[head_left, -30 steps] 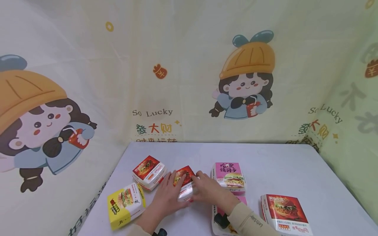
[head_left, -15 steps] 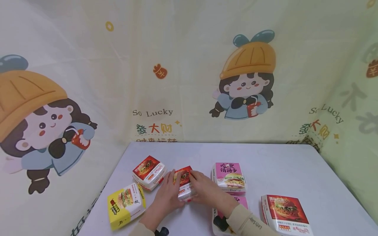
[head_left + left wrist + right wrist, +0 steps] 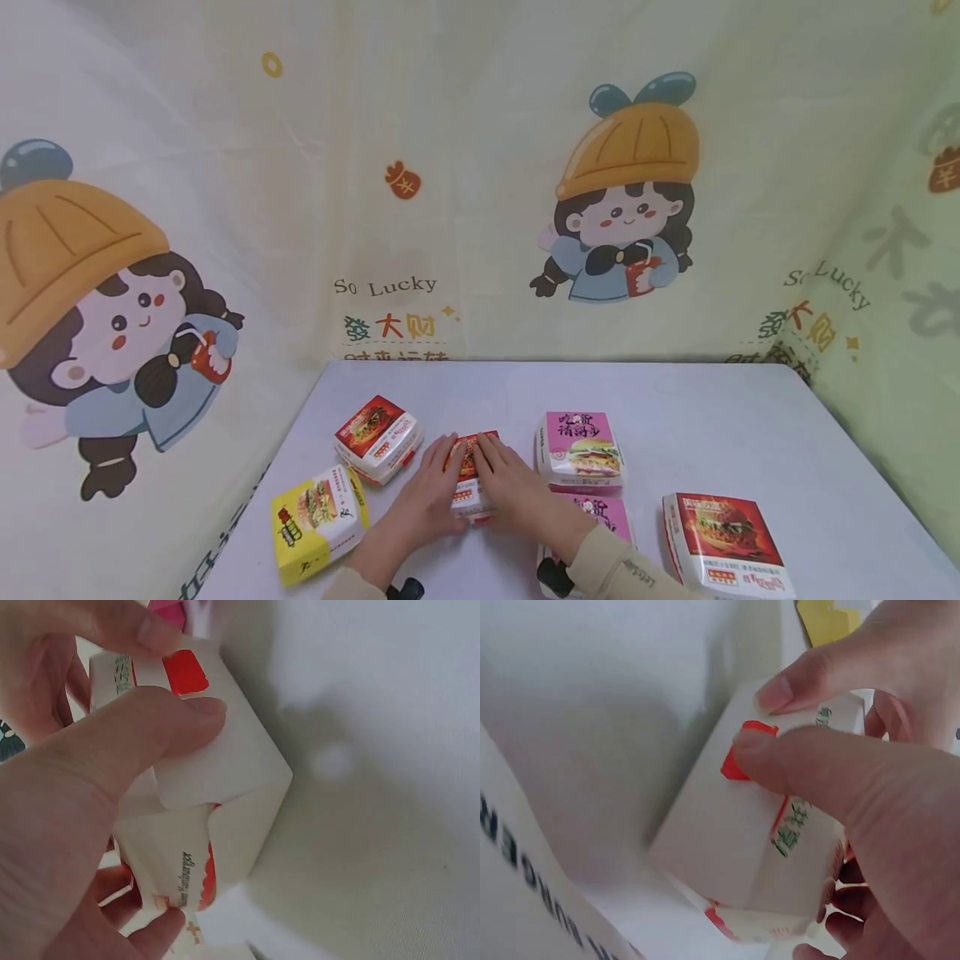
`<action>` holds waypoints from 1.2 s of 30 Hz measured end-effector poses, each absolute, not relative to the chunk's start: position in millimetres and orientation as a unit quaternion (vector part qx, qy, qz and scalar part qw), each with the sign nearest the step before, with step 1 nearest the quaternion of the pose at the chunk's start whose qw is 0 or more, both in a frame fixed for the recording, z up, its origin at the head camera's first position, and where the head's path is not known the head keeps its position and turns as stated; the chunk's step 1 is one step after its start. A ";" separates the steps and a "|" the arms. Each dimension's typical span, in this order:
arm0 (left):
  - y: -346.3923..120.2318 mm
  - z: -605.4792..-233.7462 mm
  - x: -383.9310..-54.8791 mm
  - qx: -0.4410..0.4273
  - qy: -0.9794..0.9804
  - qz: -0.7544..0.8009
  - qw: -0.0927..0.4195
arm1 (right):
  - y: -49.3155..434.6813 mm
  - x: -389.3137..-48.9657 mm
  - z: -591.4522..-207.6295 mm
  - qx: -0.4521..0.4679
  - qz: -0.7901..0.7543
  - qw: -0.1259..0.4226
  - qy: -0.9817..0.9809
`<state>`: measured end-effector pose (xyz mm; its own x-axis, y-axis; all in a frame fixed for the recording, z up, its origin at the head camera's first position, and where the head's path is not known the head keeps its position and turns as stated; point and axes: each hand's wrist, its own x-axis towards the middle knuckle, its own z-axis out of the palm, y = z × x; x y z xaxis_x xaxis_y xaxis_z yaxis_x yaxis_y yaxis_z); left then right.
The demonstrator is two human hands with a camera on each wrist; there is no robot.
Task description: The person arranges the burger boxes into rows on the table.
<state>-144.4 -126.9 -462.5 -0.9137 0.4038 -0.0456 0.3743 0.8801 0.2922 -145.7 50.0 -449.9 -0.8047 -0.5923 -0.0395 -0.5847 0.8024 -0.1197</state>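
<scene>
A red-and-white burger box (image 3: 471,493) stands upright on the table between both hands. My left hand (image 3: 424,505) grips its left side, thumb on the front wall and fingers on the side and top. From the opposite side my right hand (image 3: 519,498) holds the same box, its thumb on the red tab (image 3: 744,766). In the left wrist view the white front of the box (image 3: 225,761) shows both thumbs near that tab. The lid looks folded down; the fingers partly cover its printed top.
Left of the hands lie another red burger box (image 3: 378,437) and a yellow one (image 3: 318,521). To the right are two pink burger boxes, one farther back (image 3: 580,450) and one partly under the right forearm (image 3: 613,517). A larger red box (image 3: 727,542) sits at the right.
The held box has shifted slightly toward me with both hands. The right hand's fingers now lie farther over its top, and the right thumb has come round to the front.
</scene>
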 end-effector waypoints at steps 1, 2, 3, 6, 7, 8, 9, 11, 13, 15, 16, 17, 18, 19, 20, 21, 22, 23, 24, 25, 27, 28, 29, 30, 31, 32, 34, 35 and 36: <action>-126.7 -463.2 -144.0 0.201 0.968 0.140 0.056 | 49.4 -145.3 -451.2 -0.310 -0.048 0.034 0.949; -126.3 -463.7 -143.6 0.201 0.968 0.138 0.057 | 48.9 -145.0 -452.6 -0.312 -0.046 0.029 0.949; -125.7 -464.6 -143.3 0.202 0.968 0.136 0.060 | 48.5 -144.8 -453.5 -0.314 -0.044 0.024 0.948; -124.4 -466.9 -142.5 0.206 0.969 0.125 0.058 | 47.4 -144.3 -455.4 -0.318 -0.036 0.012 0.947; -123.9 -467.7 -142.1 0.208 0.969 0.120 0.053 | 47.2 -144.1 -455.9 -0.318 -0.034 0.010 0.947; -123.6 -468.5 -141.8 0.211 0.970 0.112 0.046 | 46.9 -143.9 -456.0 -0.317 -0.035 0.010 0.948; -123.2 -469.5 -141.5 0.213 0.971 0.105 0.038 | 46.6 -143.7 -455.9 -0.314 -0.040 0.014 0.949; -122.6 -470.5 -141.0 0.216 0.972 0.088 0.022 | 45.9 -143.2 -455.6 -0.305 -0.051 0.026 0.951; -121.8 -471.6 -140.6 0.219 0.973 0.074 0.009 | 45.1 -143.1 -455.6 -0.296 -0.060 0.036 0.952; -120.9 -472.2 -140.2 0.222 0.973 0.059 -0.001 | 44.6 -142.7 -455.4 -0.292 -0.062 0.039 0.954; -120.4 -472.2 -140.0 0.221 0.974 0.055 -0.002 | 44.5 -142.6 -455.5 -0.292 -0.057 0.037 0.954; -120.0 -472.1 -139.8 0.221 0.974 0.051 -0.003 | 44.6 -142.4 -455.6 -0.293 -0.051 0.033 0.954; -119.7 -472.2 -139.6 0.220 0.974 0.051 -0.003 | 44.7 -142.3 -455.8 -0.295 -0.042 0.027 0.954; -119.6 -472.1 -139.7 0.219 0.974 0.051 -0.001 | 45.0 -142.1 -455.9 -0.297 -0.035 0.022 0.954; -119.5 -471.8 -139.8 0.217 0.975 0.053 0.000 | 45.3 -141.9 -456.1 -0.300 -0.027 0.016 0.954; -119.7 -471.3 -139.9 0.214 0.975 0.057 0.005 | 45.6 -141.9 -456.7 -0.301 -0.019 0.010 0.953; -120.0 -470.9 -140.4 0.210 0.976 0.060 0.010 | 45.8 -141.9 -456.9 -0.304 -0.014 0.005 0.953; -120.4 -470.3 -140.9 0.207 0.976 0.064 0.015 | 46.1 -141.7 -457.1 -0.306 -0.009 0.000 0.952; -120.7 -469.5 -141.5 0.204 0.976 0.070 0.020 | 46.2 -141.8 -457.5 -0.307 -0.006 -0.004 0.952; -121.1 -468.6 -142.1 0.199 0.977 0.076 0.028 | 46.4 -141.7 -457.9 -0.308 -0.003 -0.006 0.951; -121.8 -467.1 -143.4 0.191 0.976 0.091 0.045 | 46.7 -141.7 -458.3 -0.310 0.001 -0.012 0.951; -122.1 -466.6 -144.1 0.189 0.976 0.098 0.052 | 46.9 -141.6 -458.2 -0.311 0.003 -0.014 0.950; -122.4 -465.8 -144.7 0.187 0.975 0.104 0.058 | 47.1 -141.4 -458.1 -0.311 0.004 -0.016 0.950; -122.7 -465.4 -145.3 0.185 0.975 0.109 0.063 | 47.3 -141.4 -458.0 -0.311 0.005 -0.017 0.950; -123.1 -464.8 -145.9 0.183 0.974 0.111 0.067 | 47.5 -141.3 -457.6 -0.311 0.005 -0.017 0.950; -123.4 -464.2 -146.4 0.184 0.974 0.112 0.067 | 47.9 -141.2 -456.8 -0.310 0.001 -0.014 0.951; -124.2 -463.0 -147.5 0.188 0.974 0.107 0.064 | 48.4 -140.9 -455.1 -0.306 -0.007 -0.006 0.952; -124.7 -462.1 -147.8 0.190 0.974 0.107 0.064 | 48.8 -140.9 -454.3 -0.305 -0.012 -0.002 0.952; -125.1 -461.3 -148.0 0.192 0.974 0.106 0.062 | 49.1 -140.9 -453.1 -0.304 -0.017 0.001 0.953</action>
<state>-148.0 -125.1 -461.3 -0.9182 0.3878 -0.0806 0.3614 0.9035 0.2304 -140.9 49.1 -453.1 -0.8154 -0.5788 0.0093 -0.5788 0.8148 -0.0327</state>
